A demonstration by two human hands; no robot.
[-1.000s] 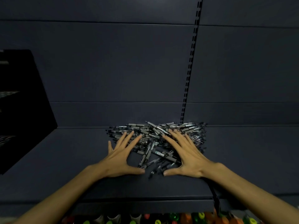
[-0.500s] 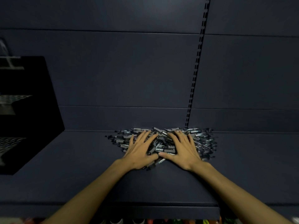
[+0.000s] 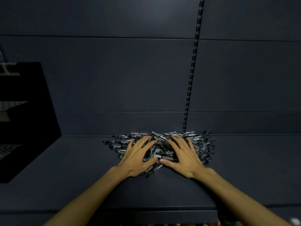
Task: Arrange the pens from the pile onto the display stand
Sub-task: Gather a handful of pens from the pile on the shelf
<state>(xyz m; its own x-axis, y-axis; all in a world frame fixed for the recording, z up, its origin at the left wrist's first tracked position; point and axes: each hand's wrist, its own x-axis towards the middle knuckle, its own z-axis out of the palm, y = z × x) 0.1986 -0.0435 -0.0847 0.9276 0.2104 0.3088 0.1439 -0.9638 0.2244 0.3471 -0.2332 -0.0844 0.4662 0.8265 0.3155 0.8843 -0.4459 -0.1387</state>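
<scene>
Pressing down from above, my left hand [image 3: 137, 158] and my right hand [image 3: 183, 156] lay flat with the fingers spread on the pile of pens [image 3: 160, 148], grasping nothing. This pile sat on the dark shelf [image 3: 65, 168], against the back panel [image 3: 114, 79]. A black display stand [image 3: 29, 119] was at the far left.

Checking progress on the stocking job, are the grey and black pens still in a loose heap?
Yes, heaped. The grey and black pens lie crisscrossed on the dark shelf, with the left hand and right hand flat on them.
</scene>
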